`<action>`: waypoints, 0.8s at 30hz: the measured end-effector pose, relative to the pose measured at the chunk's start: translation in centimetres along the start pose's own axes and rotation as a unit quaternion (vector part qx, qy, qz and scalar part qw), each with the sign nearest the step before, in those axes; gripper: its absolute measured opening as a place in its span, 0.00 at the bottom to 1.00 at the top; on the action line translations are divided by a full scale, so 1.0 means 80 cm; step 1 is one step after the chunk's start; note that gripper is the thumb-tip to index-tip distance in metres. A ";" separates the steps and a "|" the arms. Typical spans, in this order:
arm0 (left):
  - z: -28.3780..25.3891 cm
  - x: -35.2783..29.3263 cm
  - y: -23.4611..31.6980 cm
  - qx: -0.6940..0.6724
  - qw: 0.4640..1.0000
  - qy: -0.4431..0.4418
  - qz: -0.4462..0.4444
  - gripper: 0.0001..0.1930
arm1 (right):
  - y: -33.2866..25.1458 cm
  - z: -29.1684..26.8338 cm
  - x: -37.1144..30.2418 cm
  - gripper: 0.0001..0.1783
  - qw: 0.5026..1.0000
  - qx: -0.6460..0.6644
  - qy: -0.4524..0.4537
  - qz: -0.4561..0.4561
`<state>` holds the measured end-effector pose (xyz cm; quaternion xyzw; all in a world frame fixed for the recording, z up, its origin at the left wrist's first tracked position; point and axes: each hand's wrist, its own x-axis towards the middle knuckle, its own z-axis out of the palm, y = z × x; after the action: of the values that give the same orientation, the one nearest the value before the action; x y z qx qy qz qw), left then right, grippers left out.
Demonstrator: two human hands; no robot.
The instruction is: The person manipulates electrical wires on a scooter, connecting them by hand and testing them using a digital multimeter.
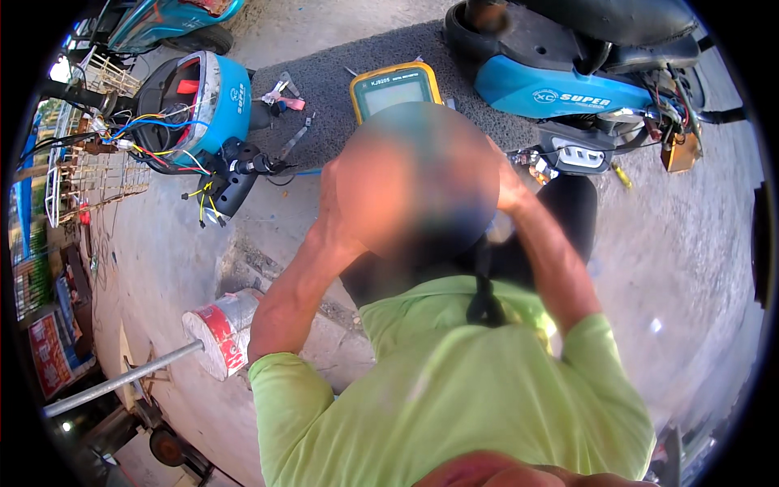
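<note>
A round blur covers most of my left hand and my right hand, so their fingers and anything between them cannot be made out. Both hands are close together in front of me, by the near side of a scooter's dark footboard. Just beyond them, a yellow-framed digital multimeter with a grey screen lies on the footboard, its lower part lost in the blur. Left of it are a small pink-and-metal part and a thin metal strip.
The scooter's blue front section has loose coloured wires hanging out. Its blue rear body and black seat stand at the right. A white-and-red bucket with a metal pole sits at my left on the concrete.
</note>
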<state>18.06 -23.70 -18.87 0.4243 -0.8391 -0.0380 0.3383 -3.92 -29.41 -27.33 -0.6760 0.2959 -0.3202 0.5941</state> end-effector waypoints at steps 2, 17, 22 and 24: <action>0.004 0.002 0.006 0.059 0.992 -0.032 -0.109 0.11 | -0.026 0.006 0.000 0.19 0.991 0.097 0.013 0.090; 0.000 -0.008 0.006 -0.097 0.968 0.087 -0.213 0.11 | -0.023 -0.001 -0.001 0.25 0.969 0.197 -0.007 0.146; 0.018 -0.034 -0.020 -0.456 0.782 0.150 -0.398 0.23 | -0.022 -0.005 -0.005 0.26 0.952 0.252 -0.023 0.172; 0.023 -0.035 -0.021 -0.540 0.702 0.106 -0.452 0.26 | -0.017 -0.006 -0.006 0.27 0.955 0.238 -0.032 0.177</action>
<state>19.23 -23.13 -22.36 0.4983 -0.3404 -0.5879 0.5387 -4.57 -29.19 -26.00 -0.4617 0.3070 -0.2496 0.7939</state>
